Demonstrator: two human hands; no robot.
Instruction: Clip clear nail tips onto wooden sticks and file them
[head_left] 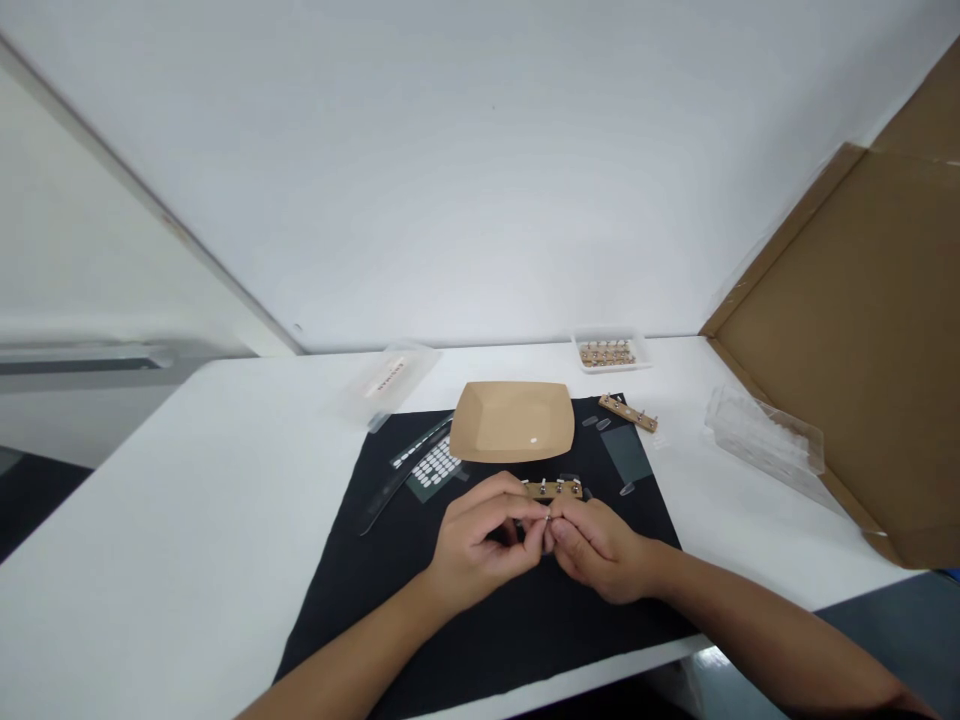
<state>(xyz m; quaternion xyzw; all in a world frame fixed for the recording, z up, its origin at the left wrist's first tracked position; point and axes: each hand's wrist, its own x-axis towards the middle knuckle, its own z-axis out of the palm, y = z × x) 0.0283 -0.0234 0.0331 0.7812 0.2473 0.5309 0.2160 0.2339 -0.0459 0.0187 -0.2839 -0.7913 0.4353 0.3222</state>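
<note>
Silvery small piece (548,518) between both hands' fingers (534,530); left and right fingers pinched around it

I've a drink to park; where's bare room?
Widest: the white table left of the black mat, this side of the plastic bag. Smaller: between mat and clear box. Crowded: around the left hand, right hand and brown tray.

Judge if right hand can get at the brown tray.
Likely yes, once right hand leaves the small piece pinched with left hand; the low wooden strip before the brown tray looks passable.
</note>
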